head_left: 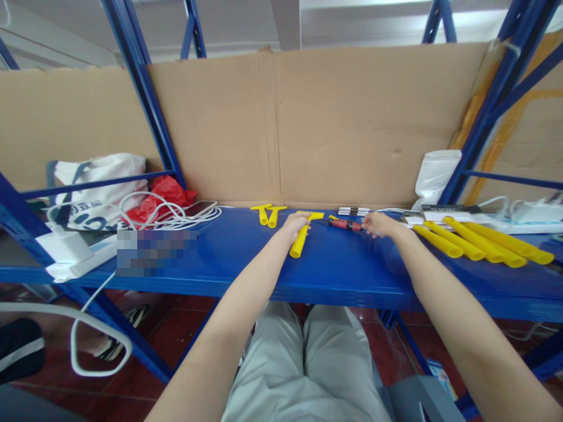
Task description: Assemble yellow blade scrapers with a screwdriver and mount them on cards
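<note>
My left hand (296, 225) is closed around a yellow T-shaped handle (299, 243) on the blue shelf (237, 258); its tube end points toward me. In my right hand (379, 225), the fingers pinch the rear end of a red-and-black screwdriver (345, 224). Its thin tip points left, at the head of the yellow handle; whether they touch cannot be made out. A small yellow piece (333, 217) lies just behind the screwdriver. Two more yellow T-shaped pieces, a left one (263, 215) and a right one (274, 218), lie to the left of my left hand.
Several yellow tubes (477, 243) lie at the right, beside a white power strip (519, 223). Small black-and-white sticks (354, 211) sit at the back. On the left are white cables (176, 214), a red plastic bag (169, 196) and a white cloth bag (105, 176). Cardboard (334, 129) walls the back.
</note>
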The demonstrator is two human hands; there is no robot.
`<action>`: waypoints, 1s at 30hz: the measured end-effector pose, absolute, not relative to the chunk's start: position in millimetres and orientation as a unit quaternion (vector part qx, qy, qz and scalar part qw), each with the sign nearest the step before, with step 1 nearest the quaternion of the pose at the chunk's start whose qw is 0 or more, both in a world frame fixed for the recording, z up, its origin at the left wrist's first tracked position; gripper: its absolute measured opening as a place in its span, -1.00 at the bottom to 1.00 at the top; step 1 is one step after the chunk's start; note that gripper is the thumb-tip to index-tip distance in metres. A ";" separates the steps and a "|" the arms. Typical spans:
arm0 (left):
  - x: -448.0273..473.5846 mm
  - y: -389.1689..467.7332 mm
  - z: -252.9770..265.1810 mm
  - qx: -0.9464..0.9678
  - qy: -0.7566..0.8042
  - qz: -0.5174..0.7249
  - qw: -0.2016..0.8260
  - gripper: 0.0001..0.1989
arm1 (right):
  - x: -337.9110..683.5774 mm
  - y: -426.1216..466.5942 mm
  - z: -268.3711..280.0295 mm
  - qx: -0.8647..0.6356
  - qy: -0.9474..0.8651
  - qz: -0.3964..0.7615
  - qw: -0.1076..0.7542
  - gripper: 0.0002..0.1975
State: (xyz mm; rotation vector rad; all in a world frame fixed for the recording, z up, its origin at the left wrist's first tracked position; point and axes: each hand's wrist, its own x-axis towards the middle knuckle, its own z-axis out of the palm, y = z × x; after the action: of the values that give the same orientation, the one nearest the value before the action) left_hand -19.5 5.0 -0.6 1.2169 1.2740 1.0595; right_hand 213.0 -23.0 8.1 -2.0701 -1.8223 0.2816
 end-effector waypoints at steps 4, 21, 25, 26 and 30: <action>-19.1 5.0 -0.9 0.510 0.534 0.436 0.514 -0.61 | 210.9 -25.7 10.7 -0.728 -0.647 0.116 0.194 -0.79; -19.5 7.2 -1.8 0.524 0.547 0.422 0.499 -0.61 | 234.0 -11.2 4.9 -0.723 -0.686 -0.064 0.048 -0.74; -19.6 7.6 -2.0 0.523 0.546 0.422 0.500 -0.60 | 242.2 0.5 -9.6 -0.747 -0.661 -0.067 0.018 -0.54; -19.6 7.3 -1.9 0.524 0.546 0.421 0.500 -0.60 | 243.6 3.6 -13.6 -0.751 -0.657 -0.062 0.016 -0.51; -19.6 5.2 -0.6 0.526 0.544 0.417 0.504 -0.60 | 250.8 15.0 -28.5 -0.755 -0.654 -0.038 0.034 -0.50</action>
State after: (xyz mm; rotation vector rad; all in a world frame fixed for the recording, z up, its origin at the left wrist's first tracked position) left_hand -19.6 5.2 -0.6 1.2694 1.3132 1.0060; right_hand 250.8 15.0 -28.5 -2.3199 -2.0115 -0.1182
